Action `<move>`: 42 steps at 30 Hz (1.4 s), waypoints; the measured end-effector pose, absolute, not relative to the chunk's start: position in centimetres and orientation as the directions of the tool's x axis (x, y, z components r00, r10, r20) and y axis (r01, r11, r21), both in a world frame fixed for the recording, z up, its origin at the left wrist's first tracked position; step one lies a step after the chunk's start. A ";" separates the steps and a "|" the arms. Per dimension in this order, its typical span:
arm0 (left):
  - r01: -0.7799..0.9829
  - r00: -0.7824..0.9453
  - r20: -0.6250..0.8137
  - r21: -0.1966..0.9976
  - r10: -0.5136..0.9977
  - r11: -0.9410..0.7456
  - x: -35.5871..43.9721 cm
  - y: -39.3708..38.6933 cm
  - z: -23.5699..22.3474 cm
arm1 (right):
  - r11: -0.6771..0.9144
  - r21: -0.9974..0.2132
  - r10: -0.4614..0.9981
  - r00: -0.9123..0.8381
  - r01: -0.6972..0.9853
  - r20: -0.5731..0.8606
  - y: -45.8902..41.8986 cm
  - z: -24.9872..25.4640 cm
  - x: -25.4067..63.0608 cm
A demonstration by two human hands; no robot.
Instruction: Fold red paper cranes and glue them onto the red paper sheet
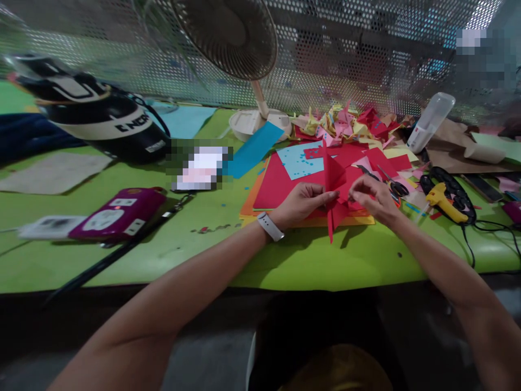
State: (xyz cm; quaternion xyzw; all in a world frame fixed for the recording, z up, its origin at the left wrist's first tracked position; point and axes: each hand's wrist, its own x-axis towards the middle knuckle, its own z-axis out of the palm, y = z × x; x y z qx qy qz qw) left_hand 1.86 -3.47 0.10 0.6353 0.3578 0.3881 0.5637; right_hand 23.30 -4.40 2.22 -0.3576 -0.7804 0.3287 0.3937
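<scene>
My left hand (306,201) pinches a folded red paper piece (332,172) between thumb and fingers. The piece stands on edge, with a long point aimed down toward the table's front and flaps opening to the right. At its right side my right hand (374,196) is closed, thumb and fingertips together. What these fingertips hold cannot be made out against the red behind them. Beneath both hands lies a stack of red and orange sheets (271,187), with a light blue sheet (295,167) on top bearing small blue scraps.
Scissors (396,187) and a yellow glue gun (448,203) lie to the right, its cord trailing. Folded paper pieces (345,122) are heaped behind. A fan (260,122), black bottle (109,122), phone (203,168) and purple power strip (118,214) occupy the left and back.
</scene>
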 end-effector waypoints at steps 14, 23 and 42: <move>0.065 0.450 0.151 0.977 0.880 -0.201 1.9 -3.6 0.4 | 0.194 -0.936 0.815 -0.580 0.295 -0.014 -4.5 2.5 22.4; 0.050 0.455 0.134 0.983 0.880 -0.176 1.9 -3.8 0.7 | 0.161 -0.952 0.793 -0.609 0.261 -0.032 -4.3 2.3 22.4; -0.065 0.500 -0.010 0.997 0.866 0.049 1.8 -3.2 -0.4 | 0.131 -0.960 0.750 -0.658 0.246 -0.066 -4.3 2.0 22.3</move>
